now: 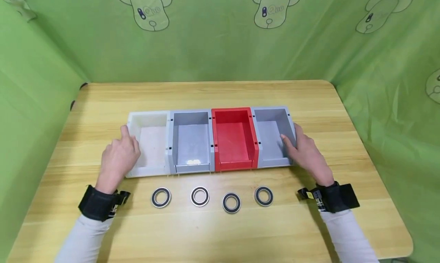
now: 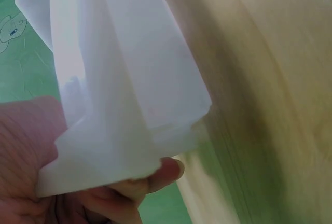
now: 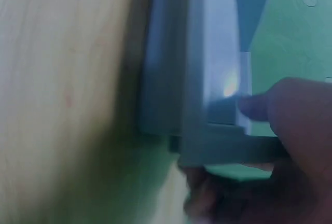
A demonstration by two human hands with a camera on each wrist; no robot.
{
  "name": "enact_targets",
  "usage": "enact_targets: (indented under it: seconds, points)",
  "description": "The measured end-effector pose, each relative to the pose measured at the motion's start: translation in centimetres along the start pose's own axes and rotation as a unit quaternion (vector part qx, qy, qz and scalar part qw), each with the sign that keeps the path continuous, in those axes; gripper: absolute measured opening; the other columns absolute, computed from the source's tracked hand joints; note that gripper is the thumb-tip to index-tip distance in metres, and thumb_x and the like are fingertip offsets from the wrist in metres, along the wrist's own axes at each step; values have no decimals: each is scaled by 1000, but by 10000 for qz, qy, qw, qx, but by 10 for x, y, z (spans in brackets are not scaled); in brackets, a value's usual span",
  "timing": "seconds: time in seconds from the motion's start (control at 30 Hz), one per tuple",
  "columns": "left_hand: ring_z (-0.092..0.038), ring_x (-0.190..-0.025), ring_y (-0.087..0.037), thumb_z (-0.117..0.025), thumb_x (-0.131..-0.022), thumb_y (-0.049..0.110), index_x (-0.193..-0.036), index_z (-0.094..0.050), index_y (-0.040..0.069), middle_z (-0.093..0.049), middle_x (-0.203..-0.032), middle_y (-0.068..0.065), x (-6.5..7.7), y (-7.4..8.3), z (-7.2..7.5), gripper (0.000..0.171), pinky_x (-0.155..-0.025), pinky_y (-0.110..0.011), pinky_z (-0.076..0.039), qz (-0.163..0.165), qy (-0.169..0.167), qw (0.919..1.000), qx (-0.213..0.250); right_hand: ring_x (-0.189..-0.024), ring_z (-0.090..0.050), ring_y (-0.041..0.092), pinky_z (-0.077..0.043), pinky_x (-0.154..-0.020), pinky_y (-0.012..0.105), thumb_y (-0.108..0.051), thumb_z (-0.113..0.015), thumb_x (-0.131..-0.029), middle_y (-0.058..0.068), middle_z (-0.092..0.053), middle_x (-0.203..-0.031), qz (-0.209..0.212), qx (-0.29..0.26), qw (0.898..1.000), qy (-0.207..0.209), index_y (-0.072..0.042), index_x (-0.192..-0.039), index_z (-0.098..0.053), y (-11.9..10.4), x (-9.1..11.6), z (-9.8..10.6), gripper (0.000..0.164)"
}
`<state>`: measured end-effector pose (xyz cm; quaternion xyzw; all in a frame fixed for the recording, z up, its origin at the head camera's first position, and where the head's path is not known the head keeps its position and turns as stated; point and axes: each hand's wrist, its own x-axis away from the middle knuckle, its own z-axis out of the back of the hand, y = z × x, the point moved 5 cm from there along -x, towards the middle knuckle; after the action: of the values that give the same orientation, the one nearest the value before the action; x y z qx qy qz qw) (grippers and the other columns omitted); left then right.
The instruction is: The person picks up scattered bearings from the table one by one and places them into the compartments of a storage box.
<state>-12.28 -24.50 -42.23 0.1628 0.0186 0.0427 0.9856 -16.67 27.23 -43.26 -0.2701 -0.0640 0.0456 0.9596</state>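
Note:
A row of joined plastic bins lies across the table: a white bin at the left end, a grey bin, a red bin, and another grey bin at the right end. My left hand grips the outer side wall of the white bin, with fingertips showing beneath it in the left wrist view. At the other end my right hand holds the right grey bin, its thumb over the wall and its fingers on the outside. No contents show inside the bins.
Several ball bearings, among them one at the left and one at the right, lie in a loose line in front of the bins. The wooden table is enclosed by green cloth at the back and sides.

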Motion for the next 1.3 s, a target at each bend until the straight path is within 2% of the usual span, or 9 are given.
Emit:
enact_targets:
  seconds: [0.07,0.17,0.3,0.37,0.43,0.57,0.67,0.97,1.3]
  points:
    - [-48,-42,-31,-31,-106,19,-122,-34,-13,-47,-55,-18,0,0,0,35,-35,-33,-31,24,-17,10000,20,-105,-58,53,-52,-75,61,-54,-44,-104,40,-45,-137,-33,173,9993,341,-11,-163,-15,-2,7,8,78]
    - [-47,-41,-31,-31,-106,18,-123,-34,-13,-46,-55,-17,0,-1,-1,36,-35,-32,-31,32,-13,10000,8,-77,-51,35,-41,-56,41,-52,-55,-101,31,-47,-118,190,418,9932,1073,-17,-162,-24,-9,23,18,77]
    - [-46,-40,-29,-32,-106,18,-123,-35,-13,-44,-53,-14,0,-2,0,35,-35,-31,-30,15,74,10000,-28,-68,-42,18,-35,-52,26,-31,-74,-94,15,-49,-92,1243,537,9782,1572,-7,-149,-46,-32,49,19,66]
    - [-45,-40,-28,-33,-106,18,-123,-36,-13,-44,-53,-13,-1,-1,0,35,-36,-31,-29,-24,137,9999,-23,-66,-46,15,-39,-51,23,-23,-80,-88,9,-53,-84,1843,607,9712,1385,-2,-138,-55,-46,63,11,59]
    - [-44,-40,-27,-33,-107,18,-123,-36,-13,-43,-53,-13,-2,-1,0,35,-36,-31,-29,-48,164,9999,-23,-65,-52,11,-43,-52,21,-27,-82,-85,5,-60,-82,2152,794,9686,961,-4,-131,-61,-57,75,-2,55]
    - [-45,-41,-28,-33,-106,18,-123,-36,-13,-44,-54,-14,-3,0,0,35,-36,-32,-29,-21,154,9999,-32,-70,-56,6,-49,-59,23,-54,-80,-83,0,-65,-95,1992,1175,9724,-311,-18,-132,-64,-68,93,-32,62]
    - [-45,-41,-29,-32,-106,18,-121,-36,-12,-44,-53,-14,-3,0,0,34,-36,-32,-28,31,149,9999,-52,-72,-52,4,-48,-62,23,-60,-79,-80,-2,-61,-100,1919,1301,9686,-896,-22,-131,-65,-69,100,-50,65]
    - [-44,-40,-29,-34,-105,17,-122,-36,-12,-43,-52,-13,-1,1,3,34,-35,-32,-28,65,249,9996,-130,-68,-47,2,-43,-59,17,-43,-85,-80,-3,-56,-97,2106,1245,9632,-1110,-15,-112,-70,-68,99,-66,45]
    - [-43,-38,-26,-33,-105,17,-122,-36,-12,-42,-52,-10,0,2,1,34,-34,-30,-27,43,219,9997,-99,-68,-48,1,-44,-59,15,-40,-84,-82,1,-60,-97,2379,1166,9594,-967,-10,-109,-73,-69,101,-65,42]
